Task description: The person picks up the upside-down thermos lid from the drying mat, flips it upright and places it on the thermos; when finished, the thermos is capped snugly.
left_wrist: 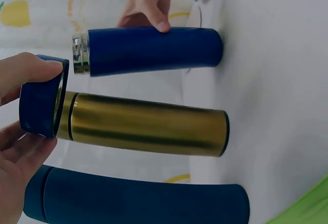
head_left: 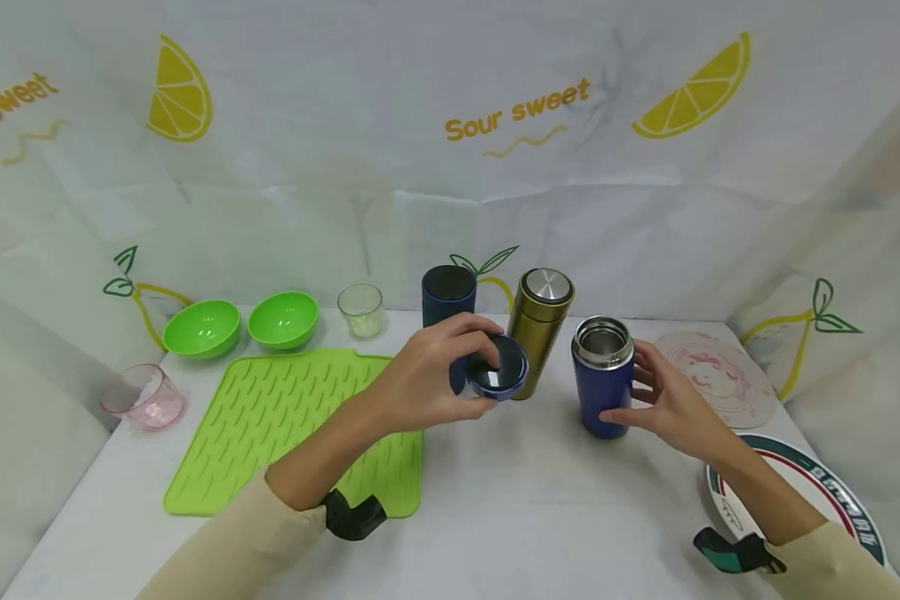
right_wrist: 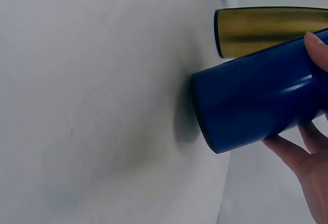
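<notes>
My left hand [head_left: 438, 375] pinches a dark blue lid [head_left: 508, 375] between thumb and fingers, holding it raised in front of the other bottles. The left wrist view shows the lid [left_wrist: 37, 103] from the side, thumb on its rim. With the right hand [head_left: 675, 408] I grip an uncapped blue vacuum flask [head_left: 602, 392] around its side, its steel mouth facing up. In the right wrist view the flask's base [right_wrist: 205, 116] is right at the table, leaning a little. A gold flask [head_left: 538, 346] with its lid on stands between the hands, beside a teal-blue flask [head_left: 438, 308] partly hidden by my left hand.
Left on the white table lie a green drying mat [head_left: 270, 425], two green bowls [head_left: 202, 329], a clear glass [head_left: 361, 310] and a pink glass [head_left: 146, 400]. At right are a pinkish round plate [head_left: 720, 379] and a white plate with a patterned rim [head_left: 832, 492], partly under my right arm.
</notes>
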### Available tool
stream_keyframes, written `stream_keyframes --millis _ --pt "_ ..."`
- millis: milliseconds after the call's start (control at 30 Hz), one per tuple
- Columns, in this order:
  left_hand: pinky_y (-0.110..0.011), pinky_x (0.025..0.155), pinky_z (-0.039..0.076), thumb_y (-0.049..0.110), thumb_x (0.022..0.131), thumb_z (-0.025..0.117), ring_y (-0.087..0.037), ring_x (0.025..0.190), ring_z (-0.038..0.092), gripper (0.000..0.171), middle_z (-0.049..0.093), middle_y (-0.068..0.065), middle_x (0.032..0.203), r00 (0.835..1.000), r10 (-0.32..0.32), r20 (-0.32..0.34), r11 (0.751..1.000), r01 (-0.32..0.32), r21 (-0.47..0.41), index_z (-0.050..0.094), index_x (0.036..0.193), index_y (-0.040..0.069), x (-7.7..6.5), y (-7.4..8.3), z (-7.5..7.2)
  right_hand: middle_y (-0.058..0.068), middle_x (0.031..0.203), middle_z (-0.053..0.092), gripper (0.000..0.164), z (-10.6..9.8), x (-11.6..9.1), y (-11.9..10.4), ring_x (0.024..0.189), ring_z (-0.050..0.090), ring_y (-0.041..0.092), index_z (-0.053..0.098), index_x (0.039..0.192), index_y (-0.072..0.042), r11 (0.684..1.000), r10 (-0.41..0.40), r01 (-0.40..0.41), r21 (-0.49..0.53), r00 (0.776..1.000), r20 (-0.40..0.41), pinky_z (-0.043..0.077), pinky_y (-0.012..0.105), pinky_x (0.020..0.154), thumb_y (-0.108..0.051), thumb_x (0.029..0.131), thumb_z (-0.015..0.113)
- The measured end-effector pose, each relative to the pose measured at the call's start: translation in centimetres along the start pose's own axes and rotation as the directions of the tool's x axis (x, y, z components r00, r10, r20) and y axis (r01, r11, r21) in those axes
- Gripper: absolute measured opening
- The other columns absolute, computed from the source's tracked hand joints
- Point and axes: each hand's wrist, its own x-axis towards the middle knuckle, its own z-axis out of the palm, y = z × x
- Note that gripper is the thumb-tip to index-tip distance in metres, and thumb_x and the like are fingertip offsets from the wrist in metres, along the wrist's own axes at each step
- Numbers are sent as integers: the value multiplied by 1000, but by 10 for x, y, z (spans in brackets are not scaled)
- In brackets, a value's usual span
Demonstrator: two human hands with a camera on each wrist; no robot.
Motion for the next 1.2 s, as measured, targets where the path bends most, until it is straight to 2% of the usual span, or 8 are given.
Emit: stream_keyframes --millis 133,233,567,667,800,933,1100,1200 --pt "-25 97 57 14 74 87 -18 118 65 30 64 -5 127 999 35 -24 999 -36 -17 66 95 11 9 2 2 22 149 52 95 1 2 -10 131 57 47 37 151 -8 1000 2 0 -21 997 78 58 44 101 -17 74 92" --pt "-24 96 56 12 73 87 -18 117 64 31 63 -6 126 998 47 -46 997 -50 -53 65 94 11 16 4 6 22 149 52 93 2 3 -14 133 55 52 38 151 -8 1000 2 3 -30 990 140 53 57 102 -20 76 91" --pt "-18 96 56 13 73 90 -18 114 61 35 59 -7 122 1000 20 2 994 -20 -106 61 93 10 24 8 26 21 148 55 88 3 9 -26 132 56 51 43 149 -7 997 -52 64 -35 961 273 49 67 103 -20 76 90" --pt "-17 88 56 18 73 92 -15 108 60 39 58 -5 118 1000 -10 2 994 10 -109 60 95 11 24 9 33 21 149 54 88 4 10 -28 132 57 50 43 149 -6 996 -54 70 -46 955 291 51 65 102 -22 77 90" --pt "-15 77 50 24 73 93 -13 101 56 43 56 -2 112 999 -54 -1 995 54 -88 59 97 13 24 9 40 21 150 53 88 6 10 -28 132 57 50 44 149 -5 995 -64 86 -59 951 301 53 62 101 -23 77 90" --pt "-15 73 46 25 73 93 -12 99 55 44 56 -2 112 997 -71 4 994 72 -81 59 98 13 23 9 42 22 151 52 89 6 10 -28 132 56 51 43 149 -5 994 -66 88 -61 951 303 52 63 101 -22 76 90" --pt "-13 73 48 23 73 93 -14 102 57 43 57 -3 116 997 -73 19 994 74 -85 60 98 12 23 8 41 23 152 50 89 5 10 -29 133 55 51 42 151 -4 995 -62 82 -53 950 306 52 62 102 -21 77 90" --pt "-13 78 51 19 74 93 -15 106 59 42 58 -3 121 997 -66 45 993 70 -100 60 99 11 24 7 40 24 151 51 87 4 8 -30 133 55 51 43 150 -3 995 -63 82 -49 950 307 52 61 102 -22 79 89"
